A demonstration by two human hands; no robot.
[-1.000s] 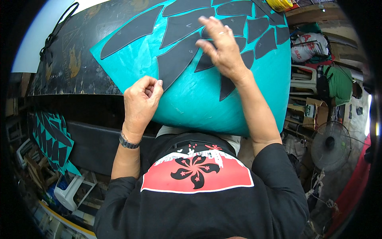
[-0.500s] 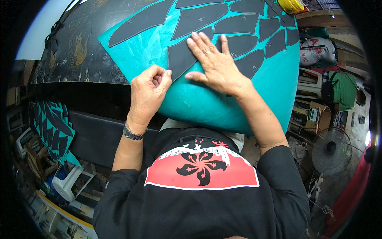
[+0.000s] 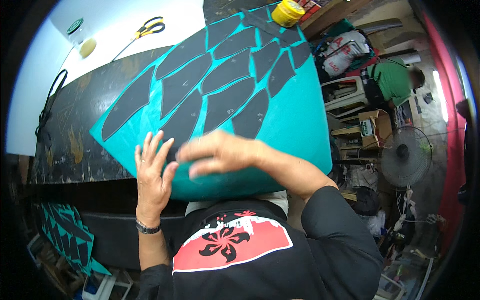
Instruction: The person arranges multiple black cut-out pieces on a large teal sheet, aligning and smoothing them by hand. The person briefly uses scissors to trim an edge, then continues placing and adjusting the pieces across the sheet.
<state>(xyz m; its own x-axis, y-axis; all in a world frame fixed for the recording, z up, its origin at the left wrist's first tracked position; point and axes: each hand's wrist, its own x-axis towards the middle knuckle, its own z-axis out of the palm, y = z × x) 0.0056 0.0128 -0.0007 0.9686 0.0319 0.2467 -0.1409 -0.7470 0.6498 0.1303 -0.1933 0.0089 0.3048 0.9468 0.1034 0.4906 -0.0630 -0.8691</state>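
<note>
Head view: black pieces [image 3: 230, 105] lie closely spaced on a teal sheet [image 3: 300, 125] over a dark table [image 3: 100, 125]; the left hand [image 3: 152, 180], fingers spread apart, is at the near edge; the blurred right hand [image 3: 220, 152], thumb parted from fingers, blocks part of the lowest piece; whether it touches, I cannot tell; a yellow tub [image 3: 288, 13] crowds the far corner; yellow-handled scissors [image 3: 150, 27] lie beyond the sheet.
</note>
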